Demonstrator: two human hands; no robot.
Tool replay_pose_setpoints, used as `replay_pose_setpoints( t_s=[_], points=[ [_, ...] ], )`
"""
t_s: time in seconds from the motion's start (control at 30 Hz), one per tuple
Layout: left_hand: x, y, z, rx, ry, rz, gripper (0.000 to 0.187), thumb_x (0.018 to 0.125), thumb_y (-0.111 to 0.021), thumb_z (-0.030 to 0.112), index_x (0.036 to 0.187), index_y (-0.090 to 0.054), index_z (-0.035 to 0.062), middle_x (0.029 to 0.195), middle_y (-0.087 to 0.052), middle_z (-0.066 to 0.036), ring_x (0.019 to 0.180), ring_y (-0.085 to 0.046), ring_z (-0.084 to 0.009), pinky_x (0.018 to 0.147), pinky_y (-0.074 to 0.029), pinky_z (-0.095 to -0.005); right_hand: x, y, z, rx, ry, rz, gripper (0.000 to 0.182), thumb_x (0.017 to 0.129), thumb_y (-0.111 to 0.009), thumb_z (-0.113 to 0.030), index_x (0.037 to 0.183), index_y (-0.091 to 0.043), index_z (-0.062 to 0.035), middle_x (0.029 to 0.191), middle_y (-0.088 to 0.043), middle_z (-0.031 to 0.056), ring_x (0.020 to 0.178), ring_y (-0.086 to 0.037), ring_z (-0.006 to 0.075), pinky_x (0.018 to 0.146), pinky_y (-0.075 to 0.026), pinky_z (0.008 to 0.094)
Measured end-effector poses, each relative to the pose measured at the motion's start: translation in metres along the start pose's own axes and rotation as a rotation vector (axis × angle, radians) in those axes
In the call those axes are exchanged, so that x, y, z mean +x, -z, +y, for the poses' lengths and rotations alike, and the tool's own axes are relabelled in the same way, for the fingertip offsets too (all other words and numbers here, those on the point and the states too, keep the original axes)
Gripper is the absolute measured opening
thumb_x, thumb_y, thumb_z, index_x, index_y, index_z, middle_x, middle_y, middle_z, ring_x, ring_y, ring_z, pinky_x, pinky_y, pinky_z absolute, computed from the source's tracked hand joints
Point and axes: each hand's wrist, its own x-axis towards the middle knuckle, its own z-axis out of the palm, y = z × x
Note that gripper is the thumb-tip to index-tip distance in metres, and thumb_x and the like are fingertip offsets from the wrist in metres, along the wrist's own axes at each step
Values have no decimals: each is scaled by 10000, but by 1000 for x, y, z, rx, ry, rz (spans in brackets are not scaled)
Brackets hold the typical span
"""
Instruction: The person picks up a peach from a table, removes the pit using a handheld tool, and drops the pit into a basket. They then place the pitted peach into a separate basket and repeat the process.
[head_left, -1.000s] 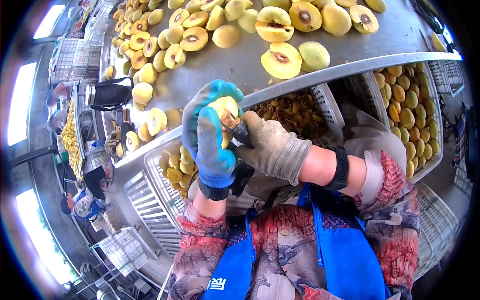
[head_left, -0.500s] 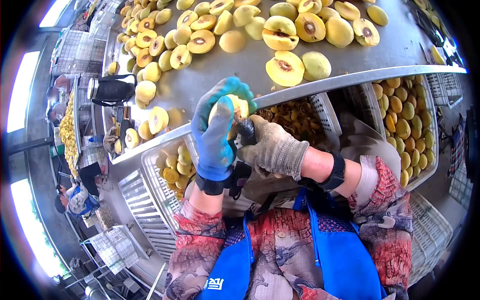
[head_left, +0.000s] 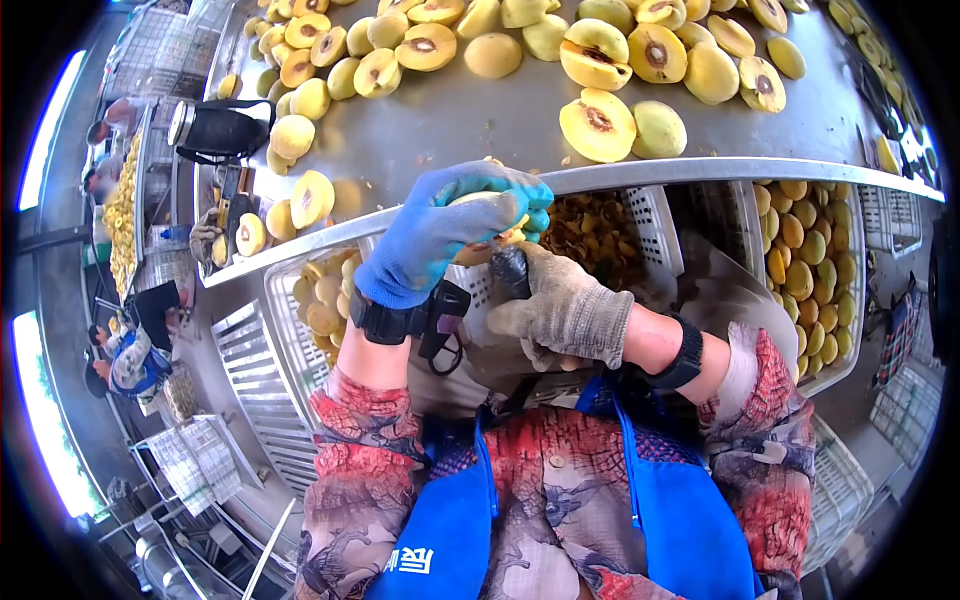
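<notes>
My left hand (head_left: pixel 430 235), in a blue and teal glove, is wrapped around a yellow peach half (head_left: pixel 512 235) just in front of the metal table edge. Its fingers cover most of the fruit. In a beige knit glove, my right hand (head_left: pixel 575 312) grips a tool with a black-wrapped handle (head_left: pixel 511 271), its end right at the cut side of the peach. The tool's working tip is hidden. Beyond my hands, many peach halves (head_left: pixel 597 126) lie on the metal table (head_left: pixel 450 125), some cut side up with brown-red centres.
Below the table edge, a crate holds brownish peel scraps (head_left: pixel 590 235). A crate of whole yellow peaches (head_left: pixel 805 270) stands at right, another crate of fruit (head_left: pixel 322 305) at left. A black flask (head_left: pixel 225 128) lies on the left table corner. Other people (head_left: pixel 135 360) sit far left.
My left hand has rolled from upright to lying more sideways over the peach, its back turned up. My right hand has shifted slightly right and down with the tool. The view has tilted a little.
</notes>
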Motion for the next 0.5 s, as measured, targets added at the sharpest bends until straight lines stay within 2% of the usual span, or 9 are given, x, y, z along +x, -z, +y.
replay_pose_setpoints(
  t_s=[0.1, 0.2, 0.3, 0.4, 0.5],
  points=[
    [-3, -1, 5, -157, 100, -32, 276, 818, -654, 164, 1001, -627, -41, 1006, -637, -114, 859, -616, -164, 792, -499, -288, 4, 0, 9, 134, 37, -103, 530, 761, -650, -142, 1192, -374, -3, 525, -550, 82, 360, -532, 177, 309, -416, 280],
    [-6, -2, 3, -93, 108, -46, 289, 821, -661, 178, 1010, -630, -38, 995, -640, -106, 849, -614, -148, 777, -500, -280, 2, -1, 14, 260, -19, -199, 417, 751, -632, -136, 1109, -443, -37, 575, -550, 63, 382, -533, 179, 322, -438, 310],
    [-7, -5, -1, -25, 59, -51, 291, 826, -660, 186, 1009, -632, -38, 988, -640, -106, 841, -612, -137, 771, -499, -271, -2, -8, 6, 71, -11, -19, 408, 766, -624, -128, 1121, -437, -51, 564, -541, 68, 385, -536, 183, 319, -437, 308],
    [-8, -3, -5, 13, 37, -46, 334, 814, -652, 212, 1027, -614, -42, 1065, -619, -153, 911, -636, -227, 817, -515, -348, 4, -4, 15, 57, -74, -72, 418, 767, -625, -122, 1126, -426, -39, 595, -544, 84, 410, -550, 182, 330, -444, 311],
    [-11, -3, -5, -45, 29, -36, 319, 811, -654, 209, 1009, -621, -39, 1050, -621, -148, 904, -636, -221, 812, -515, -341, -1, -2, 14, 220, -47, -180, 422, 759, -632, -117, 1114, -416, -40, 560, -531, 86, 400, -544, 180, 325, -436, 310]
  ],
)
